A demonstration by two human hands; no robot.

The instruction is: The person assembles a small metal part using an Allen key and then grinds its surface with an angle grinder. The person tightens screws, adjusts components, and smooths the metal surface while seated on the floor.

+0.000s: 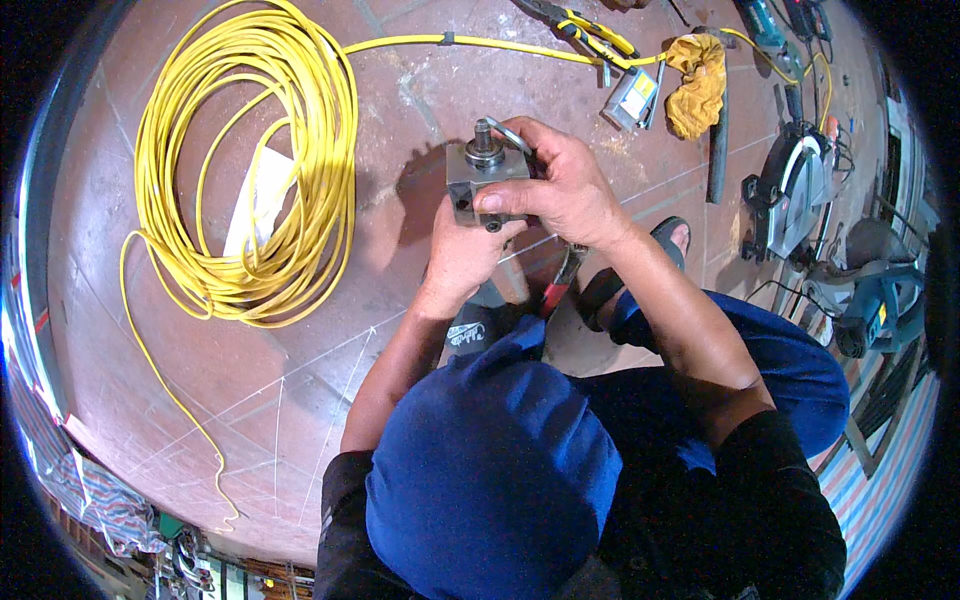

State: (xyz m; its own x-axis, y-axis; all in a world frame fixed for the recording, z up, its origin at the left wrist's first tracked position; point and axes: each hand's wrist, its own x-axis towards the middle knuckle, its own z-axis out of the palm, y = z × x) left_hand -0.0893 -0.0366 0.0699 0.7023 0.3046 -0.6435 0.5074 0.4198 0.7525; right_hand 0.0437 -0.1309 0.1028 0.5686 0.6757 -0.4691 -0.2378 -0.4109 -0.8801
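Observation:
A grey metal block, with a threaded stud and nut standing up from its top, is held over the floor in both hands. My left hand is closed round its lower part from below; most of those fingers are hidden. My right hand grips the right side, the thumb pressed across the front face. A curved metal piece shows beside the stud near my right fingers. Below the hands, between my feet, lies a tool with a red handle, partly covered by my leg.
A large coil of yellow cable with a white sheet lies on the left. At the far side are yellow-black pliers, a small clear-fronted package and a yellow cloth. Power tools, including a teal one, line the right.

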